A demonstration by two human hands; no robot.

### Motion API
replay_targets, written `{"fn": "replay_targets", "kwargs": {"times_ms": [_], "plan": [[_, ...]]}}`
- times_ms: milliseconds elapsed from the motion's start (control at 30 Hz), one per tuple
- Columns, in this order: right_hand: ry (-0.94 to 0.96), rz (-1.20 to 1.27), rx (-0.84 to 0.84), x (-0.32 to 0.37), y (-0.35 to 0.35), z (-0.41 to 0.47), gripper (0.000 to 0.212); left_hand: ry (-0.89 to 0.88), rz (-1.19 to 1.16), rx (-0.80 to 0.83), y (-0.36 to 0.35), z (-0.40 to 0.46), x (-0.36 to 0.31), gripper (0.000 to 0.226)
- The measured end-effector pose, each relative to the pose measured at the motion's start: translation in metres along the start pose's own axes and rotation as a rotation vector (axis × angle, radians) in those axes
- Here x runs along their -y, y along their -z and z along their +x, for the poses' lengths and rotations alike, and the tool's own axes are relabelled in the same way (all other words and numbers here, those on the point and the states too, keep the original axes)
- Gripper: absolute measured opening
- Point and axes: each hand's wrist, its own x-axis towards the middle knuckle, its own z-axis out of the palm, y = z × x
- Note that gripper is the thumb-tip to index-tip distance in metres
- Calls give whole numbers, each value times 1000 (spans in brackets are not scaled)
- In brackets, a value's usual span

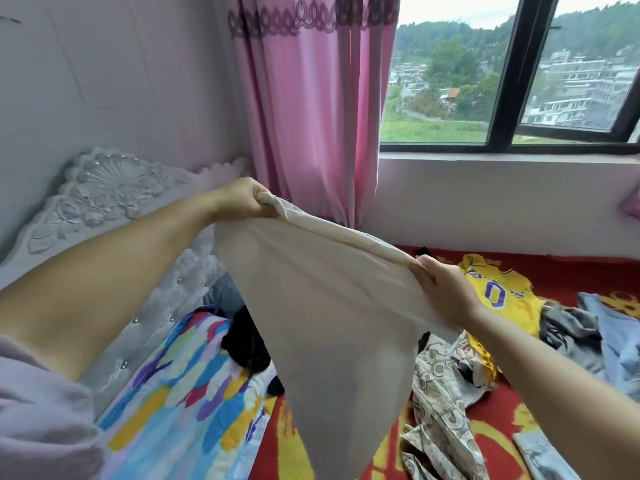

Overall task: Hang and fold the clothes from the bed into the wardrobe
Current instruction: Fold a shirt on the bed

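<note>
The person is standing over the bed (571, 275) and holding a cream garment (322, 306) up in the air above it, stretched between both hands. The left hand (242, 199) is reaching out and up, the arm nearly straight from a rolled lilac sleeve (38, 410), fingers curled into a fist and clamped on one end of the garment's top edge. The right hand (446, 289) is sitting lower and nearer the person, forearm angling in from the lower right, knuckles turned outward, fingers pinching the other end of that edge. So the top edge is sloping down from left hand to right hand, and the cloth is hanging from it in a loose, tapering sheet whose lowest corner is dropping out of view at the bottom.

Everything else is lying on the bed beneath the garment. To the right of it, behind the right hand, a yellow jersey (498, 289) with purple lettering is lying crumpled on the red patterned cover. Just below that, a beige patterned garment (440, 403) is spreading toward the person, and farther right a heap of grey and blue clothes (602, 337) is piled up. To the left of the hanging garment, a black item (246, 341) is resting partly on a colourful quilt (180, 393), which is lying against the silver headboard (104, 192). A pink curtain (311, 109) is hanging behind the left hand.
</note>
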Motion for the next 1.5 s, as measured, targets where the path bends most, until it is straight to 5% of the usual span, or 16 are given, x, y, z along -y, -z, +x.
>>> {"fn": "replay_targets", "kwargs": {"times_ms": [200, 433, 567, 733, 933, 1067, 1133, 1233, 1367, 1500], "plan": [[142, -333, 74, -12, 27, 62, 18, -67, -176, -323, -17, 39, 23, 12], [112, -406, -182, -18, 45, 123, 20, -276, -218, -526, 1, 43, 13, 17], [131, -417, -3, -38, 6, 100, 21, -221, -220, -332, -43, 9, 52, 25], [205, -500, 542, -77, -106, 2, 38, 19, -126, -65, -171, -65, 145, 16], [219, -504, 1032, -121, -249, -169, 29, 46, 243, 554, -351, -199, 238, 6], [303, -504, 1371, -151, -314, -284, 41, -111, 349, 560, -456, -291, 258, 14], [221, -466, 1512, -160, -327, -328, 48, 17, 447, 694, -498, -327, 262, 25], [60, -310, 1463, -171, -333, -342, 40, 306, 474, 786, -533, -353, 259, 42], [-217, -188, 1210, -185, -332, -304, 37, 156, 432, 427, -552, -320, 224, 30], [-489, -60, 901, -199, -348, -265, 35, 43, 308, 297, -597, -273, 178, 44]]}}
